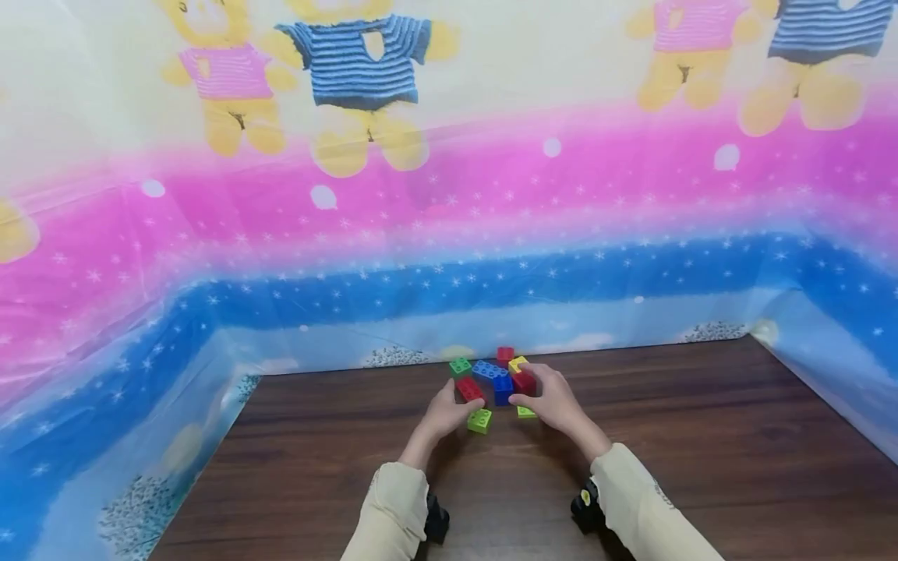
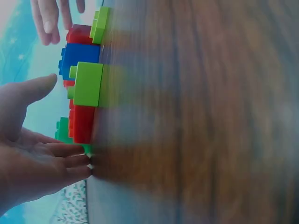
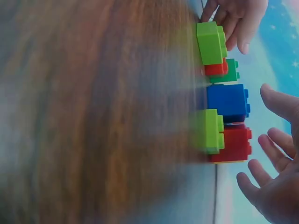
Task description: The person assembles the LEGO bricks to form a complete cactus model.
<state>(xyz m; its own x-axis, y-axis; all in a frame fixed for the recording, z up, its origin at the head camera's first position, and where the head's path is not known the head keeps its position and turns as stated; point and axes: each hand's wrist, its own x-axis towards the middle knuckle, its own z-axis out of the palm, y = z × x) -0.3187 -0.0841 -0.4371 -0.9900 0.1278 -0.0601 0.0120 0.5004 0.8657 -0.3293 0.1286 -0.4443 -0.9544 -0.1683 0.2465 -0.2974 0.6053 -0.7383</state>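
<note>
A cluster of toy building bricks stands on the table between both hands. My left hand (image 1: 443,411) is at its left side, thumb spread and fingers fairly straight, close by a red brick (image 1: 469,389) and a green brick (image 1: 460,367). In front of the red one lies a lime brick (image 2: 88,84). My right hand (image 3: 280,172) hovers at the right side with fingers apart and nothing held. Nearest to it are another red brick (image 3: 236,143), a yellow brick (image 1: 517,364) and a second lime brick (image 3: 209,131). Between the hands stands a dark blue brick (image 1: 503,390).
Behind the dark blue brick lies a lighter blue brick (image 1: 489,369), with a small red brick (image 1: 505,354) at the table's back edge. The brown wooden table (image 1: 316,460) meets a printed cloth backdrop (image 1: 449,304) at the back and sides.
</note>
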